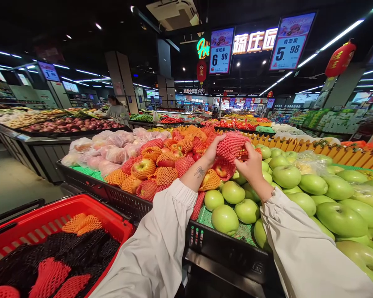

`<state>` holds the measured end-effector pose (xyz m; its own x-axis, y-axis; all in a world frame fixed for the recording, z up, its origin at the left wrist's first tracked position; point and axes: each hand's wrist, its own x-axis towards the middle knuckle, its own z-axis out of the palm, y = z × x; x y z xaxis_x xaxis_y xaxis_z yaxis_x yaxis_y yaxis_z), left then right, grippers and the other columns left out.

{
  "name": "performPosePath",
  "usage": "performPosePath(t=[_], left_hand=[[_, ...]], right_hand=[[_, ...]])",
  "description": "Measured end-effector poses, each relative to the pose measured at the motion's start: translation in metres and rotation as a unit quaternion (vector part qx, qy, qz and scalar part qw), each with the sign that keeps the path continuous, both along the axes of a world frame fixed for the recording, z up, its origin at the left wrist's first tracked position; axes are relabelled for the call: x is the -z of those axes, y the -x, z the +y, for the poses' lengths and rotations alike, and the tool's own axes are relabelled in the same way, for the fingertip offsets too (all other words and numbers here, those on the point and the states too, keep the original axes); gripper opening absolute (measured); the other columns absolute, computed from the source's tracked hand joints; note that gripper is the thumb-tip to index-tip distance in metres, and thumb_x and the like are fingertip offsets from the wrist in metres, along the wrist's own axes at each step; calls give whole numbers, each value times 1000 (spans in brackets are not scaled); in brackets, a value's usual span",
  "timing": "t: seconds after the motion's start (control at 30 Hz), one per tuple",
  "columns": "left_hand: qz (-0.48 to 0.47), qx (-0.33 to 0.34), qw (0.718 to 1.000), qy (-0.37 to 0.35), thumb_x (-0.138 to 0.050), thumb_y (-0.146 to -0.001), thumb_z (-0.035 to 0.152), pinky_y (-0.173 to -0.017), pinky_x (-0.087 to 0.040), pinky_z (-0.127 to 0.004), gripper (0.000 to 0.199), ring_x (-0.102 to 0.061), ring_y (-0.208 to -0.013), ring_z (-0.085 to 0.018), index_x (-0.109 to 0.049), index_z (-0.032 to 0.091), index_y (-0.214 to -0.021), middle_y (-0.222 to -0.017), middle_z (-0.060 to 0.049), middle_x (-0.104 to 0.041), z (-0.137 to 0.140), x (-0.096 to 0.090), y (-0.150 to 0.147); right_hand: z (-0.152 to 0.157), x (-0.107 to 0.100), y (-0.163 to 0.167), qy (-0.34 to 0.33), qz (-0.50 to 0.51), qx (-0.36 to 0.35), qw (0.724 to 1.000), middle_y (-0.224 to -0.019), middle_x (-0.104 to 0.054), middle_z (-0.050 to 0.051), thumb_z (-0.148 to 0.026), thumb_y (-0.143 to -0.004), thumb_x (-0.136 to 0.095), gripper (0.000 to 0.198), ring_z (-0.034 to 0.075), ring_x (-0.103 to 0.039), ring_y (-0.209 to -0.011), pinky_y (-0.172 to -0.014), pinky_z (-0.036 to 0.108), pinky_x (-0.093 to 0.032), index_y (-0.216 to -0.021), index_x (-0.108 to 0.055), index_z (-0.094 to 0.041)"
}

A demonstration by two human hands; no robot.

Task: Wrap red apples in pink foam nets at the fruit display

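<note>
My left hand (215,151) and my right hand (251,162) are both raised over the fruit display, fingers closed around a pink foam fruit net (231,145). The left hand grips its left side, the right hand its lower right edge. Whether fruit sits inside that net I cannot tell. Just below lie red apples (223,169) in pink and orange foam nets, some with their tops showing. Bare green apples (225,218) are heaped below and to the right of my right hand.
A red shopping basket (124,225) at lower left holds black netting and several foam nets. Bagged pinkish fruit (116,154) lies left of the apples. The black crate edge (224,248) runs along the front. Price signs (221,51) hang overhead. Another person (117,111) stands at far left.
</note>
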<state>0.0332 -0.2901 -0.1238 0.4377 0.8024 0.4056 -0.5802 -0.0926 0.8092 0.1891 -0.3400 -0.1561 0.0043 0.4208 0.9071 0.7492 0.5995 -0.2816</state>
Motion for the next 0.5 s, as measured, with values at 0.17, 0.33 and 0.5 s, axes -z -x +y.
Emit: performPosePath(t=[0.17,0.33,0.5], left_hand=[[-23,2,1000,12,-70,-90,54,-104,-57,-40,41,-75,-114,-29,-75,17,-108,-107,-7,-83,3,0,0],[-49,-52,996,50,-75,-88,50,-107,-55,-39,37,-75,-117,-28,-77,17,-104,-106,-7,-83,14,4,2],[-52,-69,994,60,-84,-81,49,-109,-54,-39,40,-76,-112,-26,-79,17,-104,-106,-9,-83,24,10,-1]], right_hand=[[-5,-1,3,-24,40,-57,997,-125,-78,14,-46,-88,-65,49,29,-77,-99,-86,49,-68,-131,-61,-22],[-17,-10,4,-87,61,-20,994,-118,-73,12,-50,-97,-61,37,30,-71,-110,-97,54,-63,-123,-60,-25],[-10,-10,-1,-87,7,27,996,-146,-52,17,-61,-88,-75,79,39,-54,-139,-116,68,-50,-152,-44,-26]])
